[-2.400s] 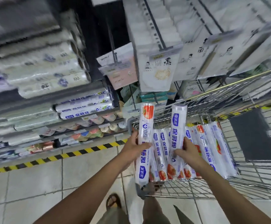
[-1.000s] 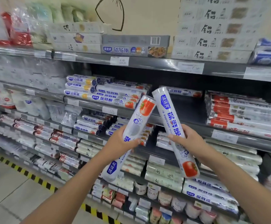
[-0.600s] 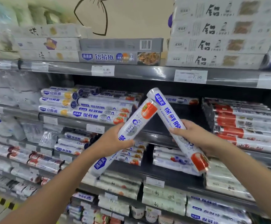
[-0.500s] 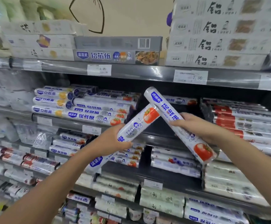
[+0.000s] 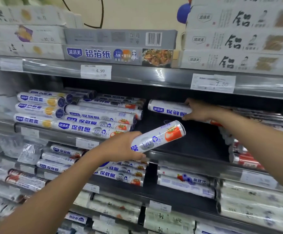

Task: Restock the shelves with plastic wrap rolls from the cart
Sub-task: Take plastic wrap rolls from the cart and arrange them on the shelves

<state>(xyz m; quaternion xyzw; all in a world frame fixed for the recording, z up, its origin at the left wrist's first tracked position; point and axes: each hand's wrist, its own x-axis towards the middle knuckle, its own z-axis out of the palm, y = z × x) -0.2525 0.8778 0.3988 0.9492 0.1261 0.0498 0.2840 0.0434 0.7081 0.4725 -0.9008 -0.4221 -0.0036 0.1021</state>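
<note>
My left hand [image 5: 123, 146] grips a white plastic wrap roll [image 5: 159, 136] with a tomato picture and "120" on it, tilted up to the right in front of the dark gap in the middle shelf [image 5: 184, 141]. My right hand [image 5: 198, 109] reaches deep into that gap and holds a second white roll with blue lettering [image 5: 168, 108], lying level near the back of the shelf. The cart is out of view.
Stacked rolls [image 5: 93, 120] fill the shelf left of the gap, and red-ended rolls [image 5: 243, 157] lie to its right. Foil boxes [image 5: 118, 48] stand on the shelf above. Lower shelves hold more rolls [image 5: 186, 183]. Price tags [image 5: 96, 71] line the shelf edges.
My view turned from the cart to the shelves. My right hand swung its roll from a slant to level and pushed it into the shelf gap. My left hand stayed in front with its roll.
</note>
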